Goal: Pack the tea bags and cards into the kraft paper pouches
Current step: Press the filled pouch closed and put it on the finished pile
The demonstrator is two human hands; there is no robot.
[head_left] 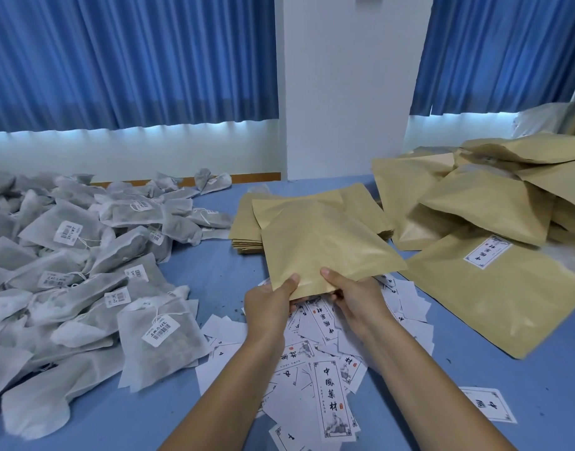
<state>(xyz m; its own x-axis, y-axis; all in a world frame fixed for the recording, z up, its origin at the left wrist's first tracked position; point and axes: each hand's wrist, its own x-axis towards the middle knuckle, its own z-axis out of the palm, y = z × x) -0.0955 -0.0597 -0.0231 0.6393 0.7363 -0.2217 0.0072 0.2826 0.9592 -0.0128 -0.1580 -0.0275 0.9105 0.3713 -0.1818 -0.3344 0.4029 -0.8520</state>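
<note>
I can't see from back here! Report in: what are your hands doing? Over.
Left hand and right hand both grip one kraft pouch by its near edge, above the cards. Tea bags piled left, untouched. Nothing blocking the pouch.

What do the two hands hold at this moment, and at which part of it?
Both hold one kraft paper pouch by its near bottom edge: the left hand pinches the left corner, the right hand the middle of that edge, thumbs on top.
</note>
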